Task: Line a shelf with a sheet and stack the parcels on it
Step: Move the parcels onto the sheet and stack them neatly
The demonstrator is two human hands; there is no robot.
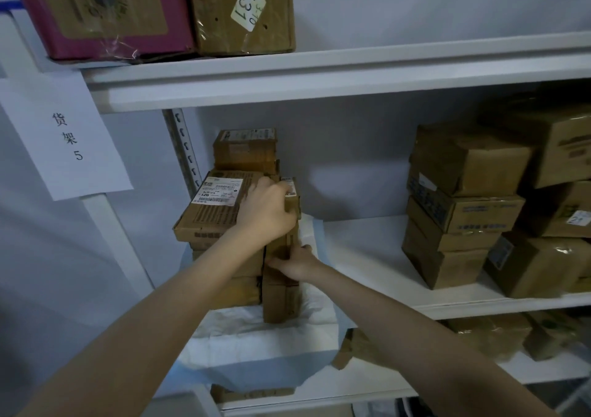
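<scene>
Parcels (220,215) stacked on sheet (256,346) — shelf (479,306)

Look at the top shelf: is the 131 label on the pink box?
No, the 131 label sits on the brown box, right of the pink box.

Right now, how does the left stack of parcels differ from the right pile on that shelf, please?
The left stack stands on the white sheet; the right pile sits beyond its edge. The left hand and right hand hold the left stack; the right pile is untouched. Both are brown cardboard.
</scene>
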